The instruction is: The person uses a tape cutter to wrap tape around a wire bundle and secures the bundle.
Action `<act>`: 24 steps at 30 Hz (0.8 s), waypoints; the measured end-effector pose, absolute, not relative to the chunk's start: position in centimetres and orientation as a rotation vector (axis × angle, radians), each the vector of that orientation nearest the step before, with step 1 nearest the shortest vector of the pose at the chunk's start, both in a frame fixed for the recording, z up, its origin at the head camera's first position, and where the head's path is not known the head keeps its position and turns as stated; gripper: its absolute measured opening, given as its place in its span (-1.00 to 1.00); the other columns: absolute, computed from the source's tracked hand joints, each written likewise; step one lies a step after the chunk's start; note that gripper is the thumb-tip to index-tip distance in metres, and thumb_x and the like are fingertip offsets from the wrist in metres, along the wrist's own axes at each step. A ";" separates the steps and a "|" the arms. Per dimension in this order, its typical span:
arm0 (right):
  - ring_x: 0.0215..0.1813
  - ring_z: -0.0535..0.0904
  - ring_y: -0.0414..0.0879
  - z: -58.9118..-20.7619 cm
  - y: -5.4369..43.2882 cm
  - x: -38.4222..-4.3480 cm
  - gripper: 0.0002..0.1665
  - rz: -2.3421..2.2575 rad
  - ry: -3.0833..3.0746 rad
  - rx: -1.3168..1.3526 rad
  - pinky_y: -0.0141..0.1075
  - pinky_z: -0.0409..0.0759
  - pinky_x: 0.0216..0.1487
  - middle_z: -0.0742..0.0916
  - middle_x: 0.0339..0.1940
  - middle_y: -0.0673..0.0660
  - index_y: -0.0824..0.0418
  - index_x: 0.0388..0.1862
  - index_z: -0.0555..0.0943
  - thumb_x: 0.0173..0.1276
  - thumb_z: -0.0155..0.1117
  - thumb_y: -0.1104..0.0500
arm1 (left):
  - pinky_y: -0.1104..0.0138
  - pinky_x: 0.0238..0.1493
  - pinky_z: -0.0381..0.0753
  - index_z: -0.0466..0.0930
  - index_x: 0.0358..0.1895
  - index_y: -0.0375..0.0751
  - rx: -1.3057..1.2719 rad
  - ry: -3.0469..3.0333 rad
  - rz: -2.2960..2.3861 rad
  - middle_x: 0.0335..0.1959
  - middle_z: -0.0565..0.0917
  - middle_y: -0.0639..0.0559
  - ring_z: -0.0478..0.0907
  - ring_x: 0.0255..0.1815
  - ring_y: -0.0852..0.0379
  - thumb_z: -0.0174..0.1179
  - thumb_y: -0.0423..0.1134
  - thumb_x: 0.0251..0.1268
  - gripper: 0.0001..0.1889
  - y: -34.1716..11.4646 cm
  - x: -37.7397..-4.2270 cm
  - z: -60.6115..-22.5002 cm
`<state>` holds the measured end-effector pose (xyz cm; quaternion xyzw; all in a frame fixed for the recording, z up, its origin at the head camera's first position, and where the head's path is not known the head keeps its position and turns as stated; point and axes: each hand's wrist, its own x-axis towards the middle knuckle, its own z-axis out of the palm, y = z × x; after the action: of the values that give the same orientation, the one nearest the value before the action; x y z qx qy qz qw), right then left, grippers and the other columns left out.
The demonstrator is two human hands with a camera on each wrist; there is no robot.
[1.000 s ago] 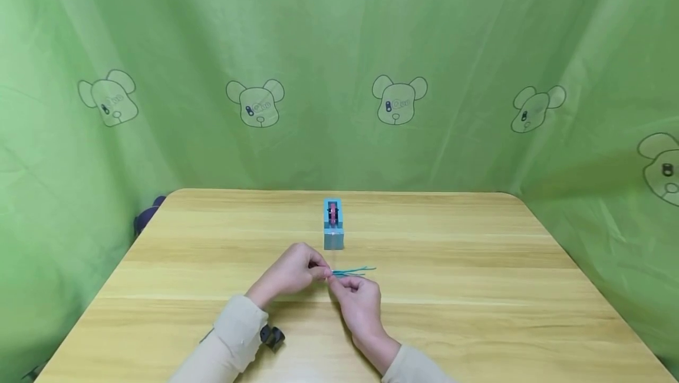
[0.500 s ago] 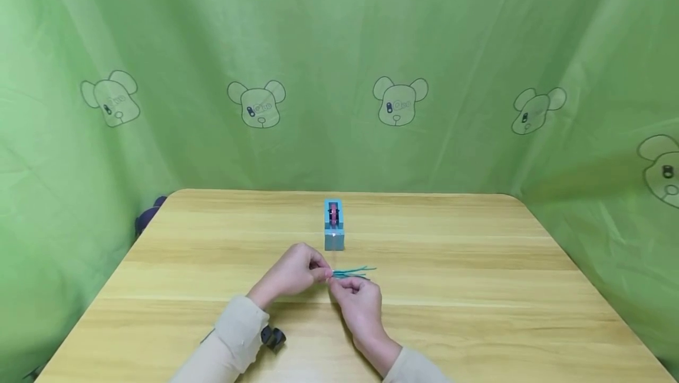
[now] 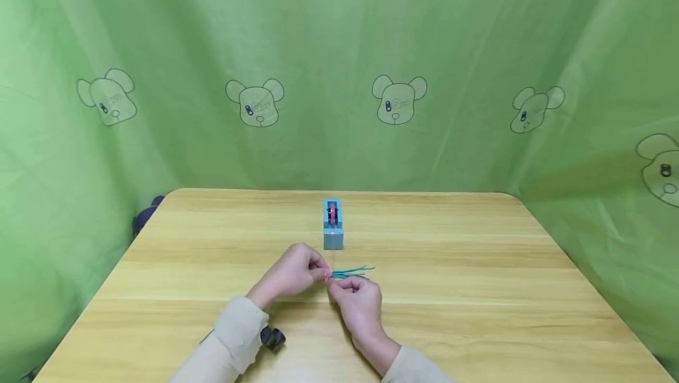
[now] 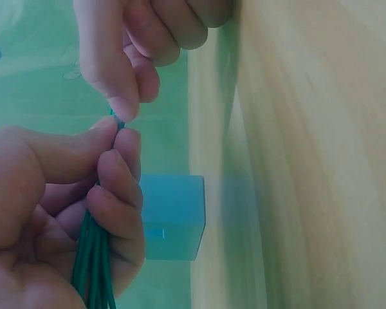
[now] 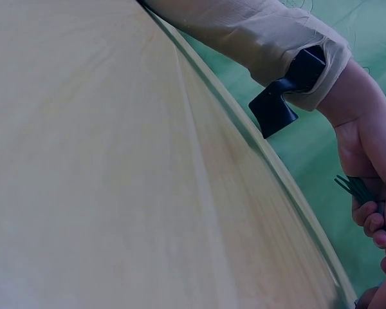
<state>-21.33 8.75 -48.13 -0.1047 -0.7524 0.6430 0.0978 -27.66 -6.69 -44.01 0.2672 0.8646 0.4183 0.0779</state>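
Note:
In the head view my left hand (image 3: 294, 271) and right hand (image 3: 362, 306) meet fingertip to fingertip over the table. The left fingers curl round a bundle of thin green cords (image 4: 93, 264), whose other ends fan out to the right past the fingertips. Thumb and forefinger of my right hand (image 4: 125, 84) pinch the bundle just beyond the left thumb. From the blue tape dispenser (image 3: 333, 240) a clear strip of tape (image 3: 333, 258) runs down to the fingertips. How it lies on the cords is hidden by the fingers.
The dispenser, with a pink roll inside, stands beyond the hands on the wooden table (image 3: 477, 289). A black camera mount (image 3: 273, 339) juts from the left sleeve. Green curtains (image 3: 329, 153) enclose the far edge and both sides.
Both hands stay at the same spot. The right fingertips have shifted very slightly down, and the fanned cord ends show a little more spread than a second ago.

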 end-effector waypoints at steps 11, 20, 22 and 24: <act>-0.52 0.52 -0.17 -48.4 8.8 -21.4 -0.85 1.917 -2.193 -0.312 -0.43 0.49 -0.43 0.71 -0.57 0.12 0.26 -0.52 0.72 0.15 0.51 0.22 | 0.37 -0.52 0.52 0.76 -0.42 -0.15 0.788 2.570 1.303 -0.50 0.72 0.05 0.51 -0.57 0.25 0.30 -0.38 0.29 -0.87 -6.5 -27.6 -43.6; -0.54 0.50 -0.20 -48.4 8.6 -21.4 -0.86 1.895 -2.184 -0.315 -0.43 0.47 -0.48 0.70 -0.59 0.11 0.25 -0.50 0.73 0.16 0.52 0.22 | 0.41 -0.58 0.43 0.79 -0.41 -0.15 0.764 2.534 1.334 -0.53 0.71 0.11 0.46 -0.60 0.26 0.28 -0.37 0.32 -0.85 -6.7 -27.4 -43.6; -0.54 0.51 -0.20 -48.4 8.6 -21.4 -0.86 1.890 -2.173 -0.301 -0.43 0.48 -0.48 0.71 -0.58 0.11 0.26 -0.50 0.74 0.17 0.51 0.22 | 0.42 -0.58 0.42 0.79 -0.40 -0.15 0.770 2.529 1.343 -0.52 0.72 0.08 0.47 -0.60 0.24 0.28 -0.36 0.33 -0.85 -6.7 -27.5 -43.6; -0.54 0.51 -0.21 -48.4 8.5 -21.4 -0.85 1.886 -2.161 -0.290 -0.43 0.48 -0.49 0.71 -0.58 0.11 0.26 -0.49 0.74 0.17 0.51 0.22 | 0.43 -0.58 0.42 0.80 -0.39 -0.16 0.774 2.529 1.346 -0.51 0.73 0.06 0.48 -0.61 0.23 0.28 -0.36 0.33 -0.85 -6.7 -27.6 -43.6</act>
<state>-21.43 8.52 -48.35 -0.0996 -0.7433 0.6488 0.1288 -27.55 -6.65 -43.61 0.2598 0.8490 0.4518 0.0869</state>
